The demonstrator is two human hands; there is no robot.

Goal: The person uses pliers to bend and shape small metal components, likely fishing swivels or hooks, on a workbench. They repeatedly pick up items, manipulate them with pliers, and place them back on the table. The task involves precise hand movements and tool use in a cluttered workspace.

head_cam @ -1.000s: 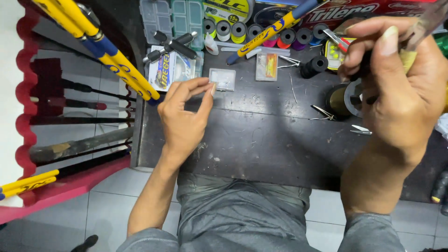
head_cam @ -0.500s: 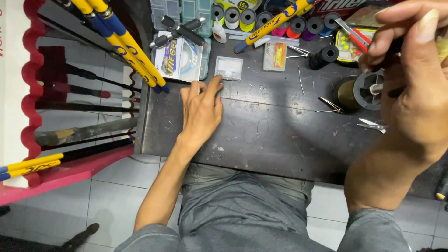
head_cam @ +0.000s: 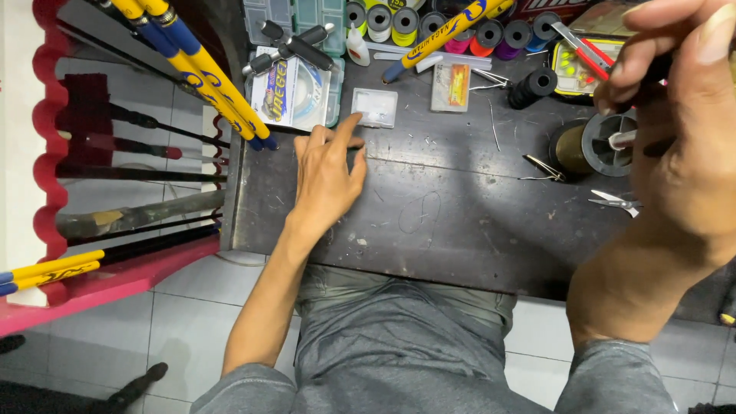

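My left hand (head_cam: pixel 326 176) lies flat on the dark worktable (head_cam: pixel 460 245) with its fingers apart. Its index fingertip reaches the lower left corner of a small clear plastic packet (head_cam: pixel 374 107), and it holds nothing. My right hand (head_cam: pixel 678 146) is raised close to the camera at the right, with its fingers closed around a thin dark rod-like piece (head_cam: pixel 658 70). Most of that piece is hidden by the fingers. A loop of thin line (head_cam: pixel 420 211) lies on the table between the hands.
Yellow-and-blue fishing rods (head_cam: pixel 195 65) lean in a red rack (head_cam: pixel 46 153) at the left. Along the back are several line spools (head_cam: pixel 406 19), a line packet (head_cam: pixel 295 84) and a small orange packet (head_cam: pixel 451 86). A big spool (head_cam: pixel 594 142) and scissors (head_cam: pixel 613 202) lie at the right.
My left hand has gone from fingers bent together near the packet to flat, with its index finger stretched to the packet. My right hand has drifted toward the upper right of the view.
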